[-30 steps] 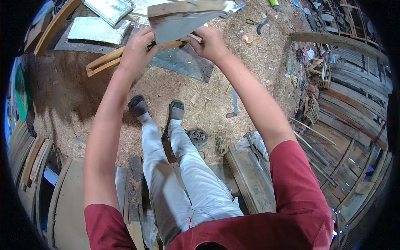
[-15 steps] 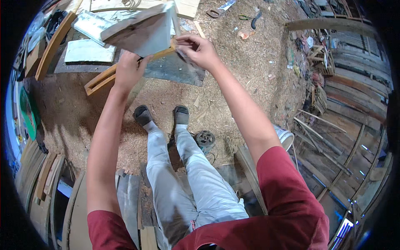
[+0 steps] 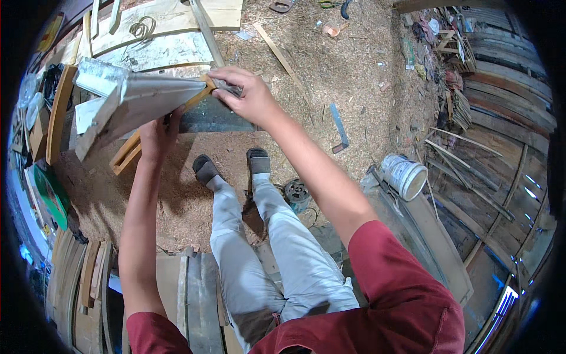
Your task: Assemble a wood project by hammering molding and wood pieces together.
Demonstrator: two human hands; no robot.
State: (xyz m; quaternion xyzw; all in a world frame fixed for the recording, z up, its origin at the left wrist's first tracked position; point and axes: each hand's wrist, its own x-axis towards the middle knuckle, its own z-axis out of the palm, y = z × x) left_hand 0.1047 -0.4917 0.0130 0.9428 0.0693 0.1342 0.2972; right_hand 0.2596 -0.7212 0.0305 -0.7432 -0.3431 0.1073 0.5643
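Observation:
An angled wooden piece is held up in front of me. It joins pale grey-white boards (image 3: 132, 100) with an orange-brown wooden strip (image 3: 127, 154) that has a long slot at its lower left end. My left hand (image 3: 158, 137) closes round the strip beneath the boards, some fingers hidden behind them. At the strip's upper right end, my right hand (image 3: 247, 97) pinches a small grey-brown piece (image 3: 234, 89) against the wood. Whether that piece is sandpaper or a scrap of wood, I cannot tell.
A dark flat board (image 3: 215, 118) lies behind the held piece, with pale planks (image 3: 171, 53) beyond. On the sawdust floor lies a try square (image 3: 338, 127). A white bucket (image 3: 405, 176) stands to the right, a round motor-like tool (image 3: 296, 192) near my right foot. Stacked timber (image 3: 88, 271) is at lower left.
The held piece has tipped and swung left, so its boards now point toward the lower left. Both hands moved left with it, keeping their grip. The whole view has shifted, revealing the try square.

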